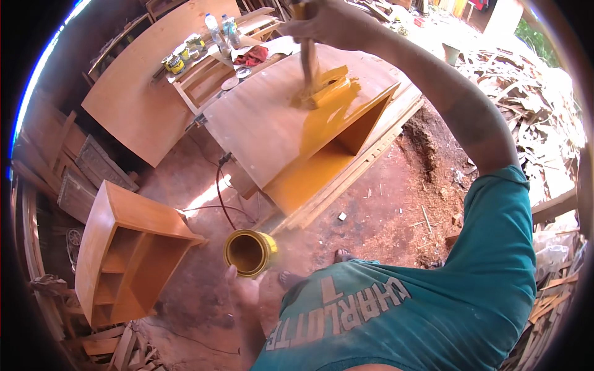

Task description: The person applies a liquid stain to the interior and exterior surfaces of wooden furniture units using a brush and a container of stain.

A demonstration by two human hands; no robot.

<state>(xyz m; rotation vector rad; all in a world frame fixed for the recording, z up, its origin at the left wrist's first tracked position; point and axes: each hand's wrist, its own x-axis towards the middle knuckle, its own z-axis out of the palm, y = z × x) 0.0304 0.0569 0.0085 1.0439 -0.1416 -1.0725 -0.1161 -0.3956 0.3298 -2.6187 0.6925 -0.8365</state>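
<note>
My left hand (245,285) grips a yellow tin (270,246) low in front of me. The tin's top is off and its inside looks dark brown. Across the top of the view my right arm reaches out, and my right hand (331,26) is closed round the handle of a brush (309,59), blurred by motion. The brush's lower end meets the top of a wooden cabinet (247,127) lying on its side. Around it spreads a wet yellow-orange coat (337,93); the left part of that panel is pale and bare. The cabinet's open compartment (322,170) is orange inside.
An orange-brown wooden shelf unit (133,253) stands at the left. Behind the cabinet are a large curved board (139,86), several small tins (176,63), plastic bottles (213,28) and a red cloth (252,56). A hose (221,191) trails down. Wood scraps (520,99) pile up at right.
</note>
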